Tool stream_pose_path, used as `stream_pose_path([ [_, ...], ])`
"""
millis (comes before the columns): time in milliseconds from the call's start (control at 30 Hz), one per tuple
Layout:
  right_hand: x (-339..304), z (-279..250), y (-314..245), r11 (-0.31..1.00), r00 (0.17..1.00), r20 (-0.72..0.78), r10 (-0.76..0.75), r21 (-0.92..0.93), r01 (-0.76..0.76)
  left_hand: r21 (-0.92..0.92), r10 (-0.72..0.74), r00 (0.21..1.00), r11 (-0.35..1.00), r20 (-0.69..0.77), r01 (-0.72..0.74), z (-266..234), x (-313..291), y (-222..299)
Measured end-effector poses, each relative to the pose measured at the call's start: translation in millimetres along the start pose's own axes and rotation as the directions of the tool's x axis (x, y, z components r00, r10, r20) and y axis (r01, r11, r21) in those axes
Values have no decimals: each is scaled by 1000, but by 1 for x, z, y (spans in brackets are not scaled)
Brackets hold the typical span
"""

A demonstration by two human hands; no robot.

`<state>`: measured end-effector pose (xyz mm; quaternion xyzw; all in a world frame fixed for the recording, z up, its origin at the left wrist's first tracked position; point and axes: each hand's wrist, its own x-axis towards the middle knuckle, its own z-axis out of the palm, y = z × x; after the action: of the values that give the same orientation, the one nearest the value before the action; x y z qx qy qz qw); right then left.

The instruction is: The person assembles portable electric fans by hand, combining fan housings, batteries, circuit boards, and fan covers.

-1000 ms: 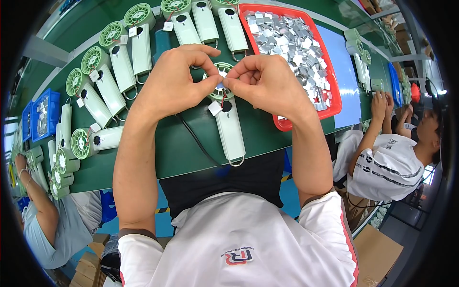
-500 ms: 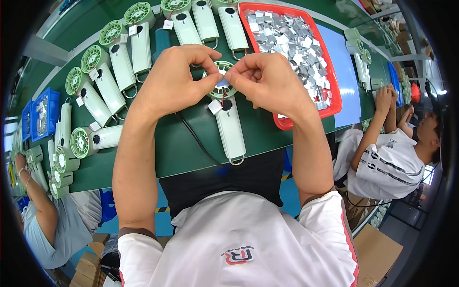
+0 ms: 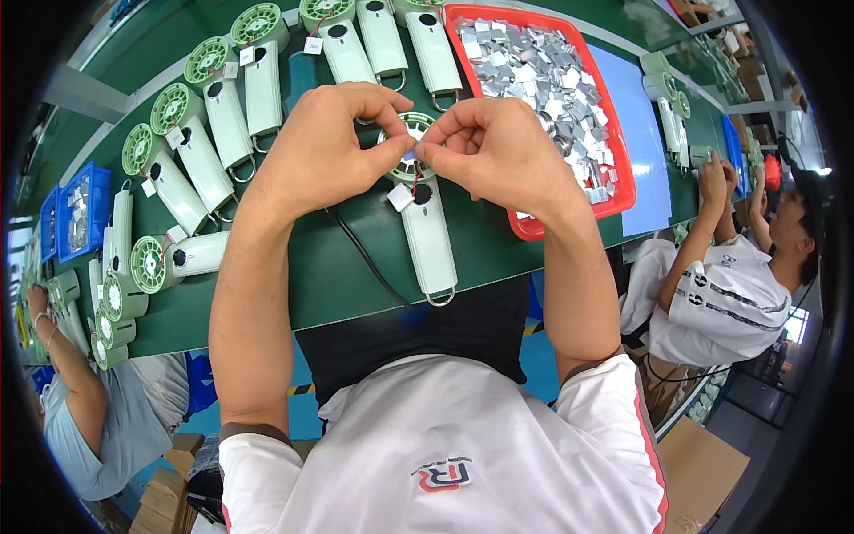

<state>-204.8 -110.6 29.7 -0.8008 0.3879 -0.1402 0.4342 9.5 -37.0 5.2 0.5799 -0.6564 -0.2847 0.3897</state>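
Both my hands meet over the round, pale green fan head [image 3: 407,123] of a handheld fan whose light handle [image 3: 429,236] points toward me on the table. My left hand [image 3: 329,147] has thumb and forefinger pinched together at the middle of the head. Opposite it, the thumb and forefinger of my right hand [image 3: 503,151] are pinched too. Between the fingertips shows a small bluish piece of film [image 3: 409,155]; the fingers partly cover it. Thin red wires and a white connector tag [image 3: 401,198] lie where head and handle join.
A red tray [image 3: 627,182] of silver square pieces stands right of my hands, beside a blue sheet [image 3: 642,142]. Several similar fans, such as this one [image 3: 200,169], line the left and back. A black cable [image 3: 360,249] crosses the green table [image 3: 311,285]. People work on both sides.
My right fingertips have shifted slightly at the fan head, and the bluish film sits a little further left. My left hand stays in place. The person at right has raised their head and hands.
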Motion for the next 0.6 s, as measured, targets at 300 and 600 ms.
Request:
stream_pose_path([
  [300, -1, 0, -4, 1000, 1000, -15, 22, -17, -22, 23, -46, 999, 999, 29, 46, -2, -1, 7],
  [600, -2, 1, -6, 998, 998, -34, 55, -8, -56, 22, -104, 994, 994, 15, 104, -2, 0, 17],
])
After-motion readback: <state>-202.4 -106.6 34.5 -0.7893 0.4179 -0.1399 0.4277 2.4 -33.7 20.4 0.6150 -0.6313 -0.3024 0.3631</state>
